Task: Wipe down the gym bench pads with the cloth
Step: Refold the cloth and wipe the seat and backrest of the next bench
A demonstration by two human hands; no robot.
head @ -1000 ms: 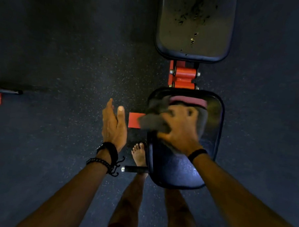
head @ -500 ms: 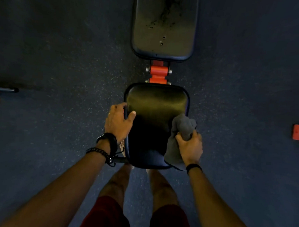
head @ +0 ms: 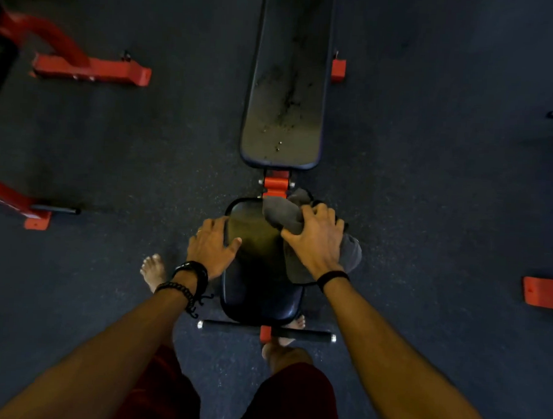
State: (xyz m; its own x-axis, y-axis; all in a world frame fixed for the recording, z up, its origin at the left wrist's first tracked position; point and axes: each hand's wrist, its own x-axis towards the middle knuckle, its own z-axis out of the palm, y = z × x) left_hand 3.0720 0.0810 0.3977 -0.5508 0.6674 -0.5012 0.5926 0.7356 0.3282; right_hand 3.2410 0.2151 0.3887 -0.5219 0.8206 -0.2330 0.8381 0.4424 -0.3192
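The black seat pad [head: 255, 240] of the gym bench lies straight below me. Beyond it stretches the long back pad [head: 286, 99], streaked with dark specks. A grey cloth [head: 284, 213] is spread over the seat pad's far right part and hangs off its right side. My right hand [head: 315, 239] presses down on the cloth with spread fingers. My left hand [head: 212, 244] rests on the seat pad's left edge, thumb on top, fingers over the side.
A red hinge bracket [head: 276, 184] joins the two pads. A black foot bar [head: 266, 332] crosses below the seat, my bare feet beside it. Red machine frames [head: 91, 68] stand at left, another red foot [head: 544, 292] at right. Dark rubber floor all round.
My right hand with the cloth has moved from the seat pad's right edge up to its far right corner. The left hand stays on the left edge. My view has pulled back.
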